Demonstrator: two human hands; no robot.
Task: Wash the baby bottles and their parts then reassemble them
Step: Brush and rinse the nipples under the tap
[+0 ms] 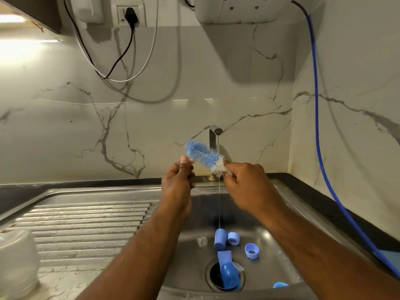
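Observation:
A blue and white bottle brush (203, 156) is held up over the sink, just in front of the tap (214, 137). My right hand (249, 182) grips its white bristled base. My left hand (177, 180) pinches the blue tip with thumb and fingers. A thin stream of water falls from the tap into the basin. Down in the sink (194, 213) lie a blue bottle (220, 239), two blue collar rings (233, 238) (251, 251), a clear teat (202, 242) and a blue cap (230, 276) over the drain.
A ribbed steel draining board (86, 224) lies left of the basin, with a clear plastic container (17, 263) at its near left. A blue hose (318, 126) runs down the right wall. Black and white cables hang on the marble backsplash.

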